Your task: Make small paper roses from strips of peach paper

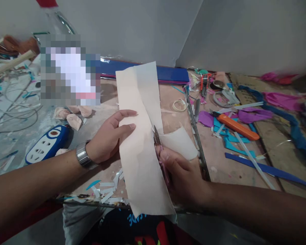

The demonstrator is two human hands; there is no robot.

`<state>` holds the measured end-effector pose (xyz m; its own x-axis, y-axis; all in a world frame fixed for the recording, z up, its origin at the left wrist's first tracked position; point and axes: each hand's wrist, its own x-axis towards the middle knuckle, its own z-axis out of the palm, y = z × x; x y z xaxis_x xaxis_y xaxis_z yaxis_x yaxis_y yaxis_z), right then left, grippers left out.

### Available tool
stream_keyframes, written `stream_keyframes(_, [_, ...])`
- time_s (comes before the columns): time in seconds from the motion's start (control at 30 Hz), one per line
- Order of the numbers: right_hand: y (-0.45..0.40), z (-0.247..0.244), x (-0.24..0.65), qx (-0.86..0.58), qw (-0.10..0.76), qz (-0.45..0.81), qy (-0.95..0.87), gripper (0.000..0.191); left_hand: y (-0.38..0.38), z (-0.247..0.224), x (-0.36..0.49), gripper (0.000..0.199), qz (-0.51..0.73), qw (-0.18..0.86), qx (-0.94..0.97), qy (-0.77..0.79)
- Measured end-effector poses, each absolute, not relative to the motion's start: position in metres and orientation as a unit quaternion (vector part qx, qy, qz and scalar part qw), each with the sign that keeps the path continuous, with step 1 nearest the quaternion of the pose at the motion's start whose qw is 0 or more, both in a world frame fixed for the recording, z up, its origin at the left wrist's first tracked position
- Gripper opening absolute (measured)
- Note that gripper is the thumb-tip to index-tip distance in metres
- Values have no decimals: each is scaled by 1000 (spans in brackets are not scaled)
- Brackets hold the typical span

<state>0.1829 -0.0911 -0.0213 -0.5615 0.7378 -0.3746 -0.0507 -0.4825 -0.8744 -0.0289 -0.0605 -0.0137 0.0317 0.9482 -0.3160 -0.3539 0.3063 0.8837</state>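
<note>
A long cream sheet (140,160) lies lengthwise in front of me, its near end hanging over the table edge. My left hand (114,134) grips its left side, thumb and fingertips on top. Pink-handled scissors (157,137) are held in my right hand (178,170), their blades at the right edge of the sheet, where a cut runs up into it. Beyond the blades the right strip (148,88) stands apart from the left part. A loose cream offcut (181,143) lies just right of the scissors.
Behind the sheet is a long blue box (173,75). A blue-and-white power strip (47,144) and pale crumpled pieces (73,120) lie left. To the right are a tape roll (179,105), an orange cutter (237,126) and blue strips (267,167). Paper scraps (107,190) lie near the front edge.
</note>
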Motion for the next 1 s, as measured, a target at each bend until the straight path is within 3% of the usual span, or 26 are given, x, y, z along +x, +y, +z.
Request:
stream_keyframes(0.17, [-92, -25, 185, -378, 249, 812, -370, 47, -60, -7, -26, 95, 537, 629, 269, 494])
stream_keyframes(0.23, [-92, -23, 184, -374, 249, 821, -351, 45, -61, -3, -24, 101, 534, 636, 261, 492])
stream_keyframes(0.5, [-92, -20, 182, -345, 251, 850, -309, 38, -61, 2, -26, 84, 529, 664, 280, 447])
stream_keyframes(0.77, [-89, -29, 186, -373, 226, 814, -385, 41, -58, -2, -30, 71, 519, 649, 294, 472])
stream_keyframes(1.0, [-87, -26, 187, -382, 176, 804, -420, 50, -58, 3, -31, 35, 502, 681, 232, 479])
